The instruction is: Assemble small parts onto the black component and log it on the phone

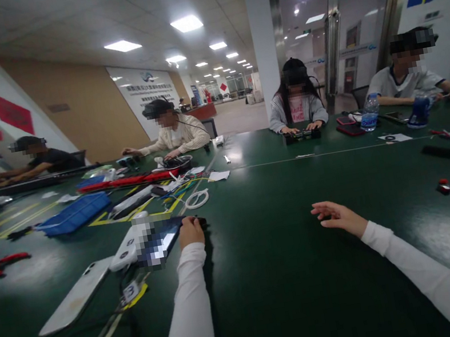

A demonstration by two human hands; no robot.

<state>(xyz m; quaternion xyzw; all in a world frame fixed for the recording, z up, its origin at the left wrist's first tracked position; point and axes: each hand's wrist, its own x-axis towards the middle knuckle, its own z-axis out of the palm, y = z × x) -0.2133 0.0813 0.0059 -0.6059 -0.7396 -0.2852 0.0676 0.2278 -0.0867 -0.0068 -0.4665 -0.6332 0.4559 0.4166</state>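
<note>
Here, curled left hand (190, 232) at right end of dark-screened device (166, 241), lower left; couldn't tell if pinching. Spread right hand (341, 219), lower right.

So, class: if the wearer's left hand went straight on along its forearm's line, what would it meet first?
Beyond the dark-screened device it touches, the left hand would probably meet the coiled white cable first, though depth is unclear.

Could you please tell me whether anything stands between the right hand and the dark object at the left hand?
Nothing visible does: between the right hand and the dark object at the left hand, only green tabletop shows.
</note>
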